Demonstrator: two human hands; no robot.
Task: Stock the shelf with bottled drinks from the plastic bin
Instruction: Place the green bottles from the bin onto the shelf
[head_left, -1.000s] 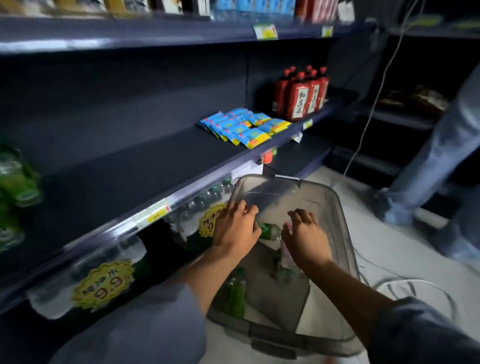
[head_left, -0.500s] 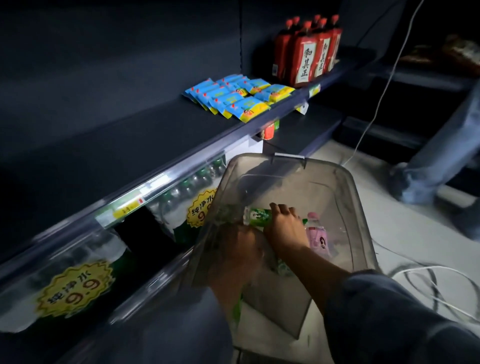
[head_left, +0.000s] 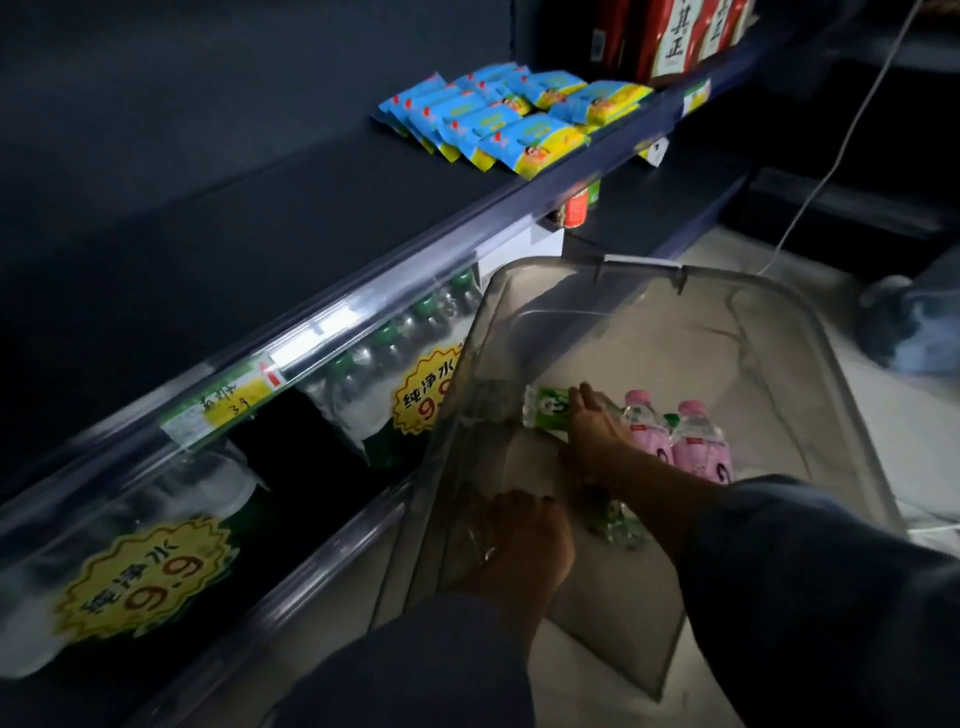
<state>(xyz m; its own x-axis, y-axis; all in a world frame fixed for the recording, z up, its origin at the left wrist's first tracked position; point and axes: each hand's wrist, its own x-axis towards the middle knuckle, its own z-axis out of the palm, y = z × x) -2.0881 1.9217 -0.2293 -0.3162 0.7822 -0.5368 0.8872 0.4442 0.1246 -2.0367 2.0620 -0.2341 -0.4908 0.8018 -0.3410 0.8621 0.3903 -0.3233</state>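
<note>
Clear plastic bin (head_left: 810, 332) holds pink bottles (head_left: 675, 441).

blue-and-yellow snack packets (head_left: 511, 124) lying in rows | red bottles (head_left: 670, 34) behind them at top edge | shrink-wrapped water packs (head_left: 384, 374) below, with yellow starburst 9.9 price stickers (head_left: 143, 577) | white cable (head_left: 831, 150) hanging at right | pale floor (head_left: 904, 447)
</note>
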